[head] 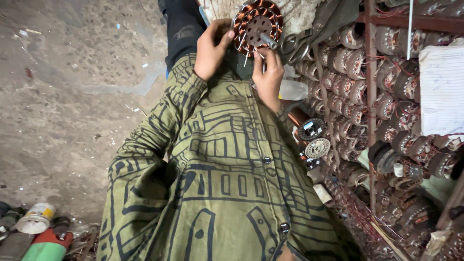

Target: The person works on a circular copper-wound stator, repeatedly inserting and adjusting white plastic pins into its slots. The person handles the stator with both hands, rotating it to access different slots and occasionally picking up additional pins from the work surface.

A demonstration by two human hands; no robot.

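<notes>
— Two hands on one part: a round motor stator (257,25) with copper windings around its rim and a short shaft sticking out of the centre, held up over the lap at the top of the view.
— How is it held?
— The left hand (210,47) closes its grip on the stator's left edge, thumb on the coils. The right hand (268,72) sits under the lower right edge, fingers pinched at thin white slips poking from the slots; whether that grip clamps the stator itself, I cannot tell.
— How far along?
— Copper coils look seated all round the ring, while the white slips still stick out loose, so I judge the winding mostly in and the finishing left.
— Around it?
— Scissors (296,44) just right, wire spools (314,137) lower, a rack (371,96) of wound stators.
</notes>
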